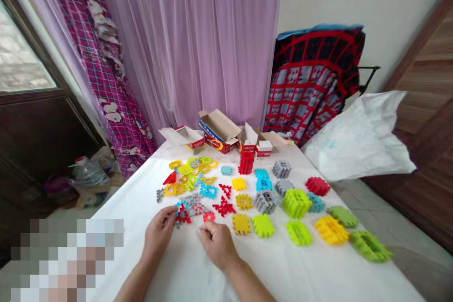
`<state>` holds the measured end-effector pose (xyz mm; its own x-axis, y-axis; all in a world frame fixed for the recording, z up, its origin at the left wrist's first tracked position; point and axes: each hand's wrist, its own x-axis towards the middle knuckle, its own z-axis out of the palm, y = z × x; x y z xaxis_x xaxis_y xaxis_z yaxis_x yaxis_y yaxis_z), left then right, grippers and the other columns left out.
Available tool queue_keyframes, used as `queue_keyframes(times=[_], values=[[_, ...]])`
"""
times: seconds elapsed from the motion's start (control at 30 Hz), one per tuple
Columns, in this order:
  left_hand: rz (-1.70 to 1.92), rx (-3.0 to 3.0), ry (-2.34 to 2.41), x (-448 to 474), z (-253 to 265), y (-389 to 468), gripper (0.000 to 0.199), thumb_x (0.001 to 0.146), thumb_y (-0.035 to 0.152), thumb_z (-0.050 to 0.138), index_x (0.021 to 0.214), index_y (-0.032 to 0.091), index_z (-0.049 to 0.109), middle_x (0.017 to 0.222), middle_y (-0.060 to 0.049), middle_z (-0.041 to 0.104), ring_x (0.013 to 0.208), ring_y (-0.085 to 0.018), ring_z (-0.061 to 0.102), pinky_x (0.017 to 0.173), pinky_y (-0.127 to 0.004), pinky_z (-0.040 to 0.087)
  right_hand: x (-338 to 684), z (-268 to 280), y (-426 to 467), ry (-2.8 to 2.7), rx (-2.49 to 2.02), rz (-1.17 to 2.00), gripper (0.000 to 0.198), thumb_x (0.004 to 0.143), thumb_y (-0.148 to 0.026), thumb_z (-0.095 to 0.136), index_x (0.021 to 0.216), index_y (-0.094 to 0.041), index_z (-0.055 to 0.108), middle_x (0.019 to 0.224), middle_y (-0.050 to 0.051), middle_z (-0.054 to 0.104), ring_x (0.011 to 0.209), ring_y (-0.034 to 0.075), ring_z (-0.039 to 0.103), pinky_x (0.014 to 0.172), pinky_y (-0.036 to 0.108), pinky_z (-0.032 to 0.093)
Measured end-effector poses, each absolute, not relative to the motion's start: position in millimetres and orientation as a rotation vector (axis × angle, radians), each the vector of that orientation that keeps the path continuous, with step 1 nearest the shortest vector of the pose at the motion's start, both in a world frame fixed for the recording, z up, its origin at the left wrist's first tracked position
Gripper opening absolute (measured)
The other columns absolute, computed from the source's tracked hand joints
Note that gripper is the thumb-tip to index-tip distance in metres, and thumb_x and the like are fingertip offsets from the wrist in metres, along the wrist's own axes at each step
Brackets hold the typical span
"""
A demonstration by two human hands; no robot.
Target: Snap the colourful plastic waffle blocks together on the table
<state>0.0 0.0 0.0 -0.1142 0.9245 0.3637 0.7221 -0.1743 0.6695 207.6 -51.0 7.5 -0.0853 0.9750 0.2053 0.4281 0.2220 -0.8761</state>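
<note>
My left hand (159, 231) is closed, its fingertips pressed together beside a red triangular building piece (183, 214) and a small blue one. Whether anything is between those fingers is hidden. My right hand (218, 244) is curled into a loose fist just below a small red piece (208, 216); what it holds, if anything, cannot be seen. Grey lattice pieces (193, 200) lie beyond the left fingers. Farther up are a red star-like piece (224, 206), a blue piece (208, 191) and a heap of yellow pieces (175, 189).
To the right stand assembled blocks: a lime-green block (296, 203), a grey block (265, 202), a yellow block (331, 230) and a red tower (246, 163). Opened cardboard boxes (220, 125) line the back of the white-covered table (116, 226). A white bag (357, 137) sits beyond the right edge.
</note>
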Motion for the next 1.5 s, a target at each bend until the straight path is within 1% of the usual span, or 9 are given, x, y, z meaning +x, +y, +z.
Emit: queue_keyframes(times=[0.23,0.33,0.5,0.57,0.73,0.93,1.13,1.33,1.5], values=[[1.120,1.946,1.924,-9.7,0.1,15.6,0.036,0.085,0.042,0.044,0.096,0.024,0.072,0.090,-0.001,0.077,0.058,-0.014,0.065,0.059,-0.027,0.056,213.5,2.0,-56.6,-1.709,-1.277,0.833,0.032,0.087,-0.038,0.045,0.063,-0.019,0.055,0.051,-0.003,0.049,0.051,0.011,0.048,0.053,0.022,0.027],[1.081,2.020,1.968,-12.1,2.7,30.3,0.034,0.087,0.039,0.043,0.100,0.025,0.072,0.100,-0.003,0.075,0.071,-0.016,0.068,0.064,-0.028,0.056,213.9,-0.9,-58.1,-1.759,-1.278,0.795,0.033,0.088,-0.038,0.045,0.064,-0.020,0.057,0.052,-0.002,0.052,0.051,0.011,0.050,0.054,0.022,0.029],[0.943,2.214,2.024,-3.9,12.8,51.6,0.030,0.088,0.035,0.051,0.106,0.028,0.074,0.120,-0.007,0.068,0.110,-0.026,0.063,0.096,-0.040,0.050,212.2,-2.5,-59.5,-1.834,-1.286,0.706,0.028,0.087,-0.033,0.047,0.065,-0.020,0.060,0.055,-0.001,0.059,0.052,0.011,0.053,0.055,0.023,0.029],[0.856,2.281,2.044,-0.1,16.8,56.9,0.027,0.086,0.036,0.057,0.106,0.031,0.075,0.127,-0.008,0.065,0.117,-0.029,0.059,0.101,-0.045,0.045,211.7,-2.8,-59.6,-1.852,-1.286,0.680,0.027,0.087,-0.032,0.048,0.066,-0.020,0.060,0.056,-0.001,0.061,0.052,0.011,0.054,0.055,0.023,0.029],[0.685,2.290,2.166,-0.7,19.7,64.4,0.027,0.085,0.039,0.062,0.106,0.029,0.074,0.130,-0.012,0.063,0.119,-0.035,0.056,0.096,-0.052,0.044,211.8,-3.5,-59.6,-1.876,-1.299,0.656,0.026,0.087,-0.031,0.048,0.068,-0.021,0.062,0.059,0.000,0.064,0.054,0.012,0.057,0.056,0.023,0.030],[0.607,2.237,2.259,-5.2,16.4,62.8,0.026,0.085,0.042,0.061,0.104,0.027,0.072,0.133,-0.010,0.061,0.123,-0.031,0.055,0.098,-0.047,0.044,211.8,-2.8,-60.1,-1.895,-1.320,0.661,0.025,0.087,-0.030,0.049,0.069,-0.021,0.063,0.060,0.000,0.066,0.055,0.012,0.058,0.056,0.023,0.031],[0.589,2.214,2.288,-1.1,17.4,60.6,0.033,0.086,0.043,0.060,0.112,0.026,0.070,0.142,-0.013,0.054,0.135,-0.032,0.044,0.105,-0.050,0.038,211.8,1.1,-60.9,-1.942,-1.343,0.641,0.022,0.087,-0.028,0.051,0.070,-0.021,0.064,0.063,0.000,0.068,0.057,0.012,0.061,0.057,0.023,0.031],[0.578,2.165,2.227,-3.9,19.3,68.9,0.024,0.084,0.036,0.062,0.102,0.024,0.071,0.140,-0.012,0.057,0.133,-0.031,0.047,0.103,-0.050,0.041,211.9,2.0,-60.4,-1.992,-1.354,0.604,0.021,0.088,-0.026,0.051,0.072,-0.021,0.064,0.065,0.000,0.070,0.060,0.013,0.063,0.058,0.023,0.032],[0.614,2.141,2.106,-9.3,24.9,78.5,0.023,0.084,0.044,0.060,0.092,0.026,0.073,0.135,-0.008,0.063,0.127,-0.029,0.055,0.101,-0.048,0.045,211.6,1.3,-61.0,-1.992,-1.357,0.597,0.020,0.088,-0.025,0.052,0.073,-0.021,0.065,0.065,0.000,0.069,0.059,0.013,0.062,0.058,0.023,0.033]])
